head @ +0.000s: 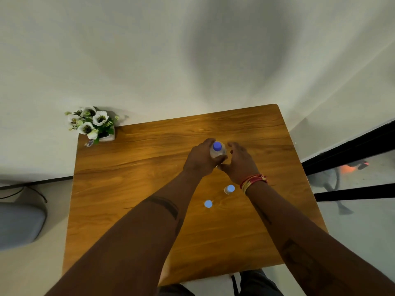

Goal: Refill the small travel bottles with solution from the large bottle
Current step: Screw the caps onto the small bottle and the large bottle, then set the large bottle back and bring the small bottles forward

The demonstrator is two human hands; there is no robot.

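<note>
Our left hand [199, 159] gripped the large bottle [217, 151] mid-frame; our open, empty right hand [239, 162] should have unscrewed its cap [217, 145] squarely.

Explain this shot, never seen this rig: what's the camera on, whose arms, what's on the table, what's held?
There is no machine here: a person wears a wide-angle camera on the head, looking down at their own bare arms. The left hand grips the large bottle, blue cap on, standing on the wooden table. The right hand, with red wrist threads, is open beside the bottle. Nearer the person stand two small bottles with pale blue caps. A flower pot sits at the far left corner.
</note>
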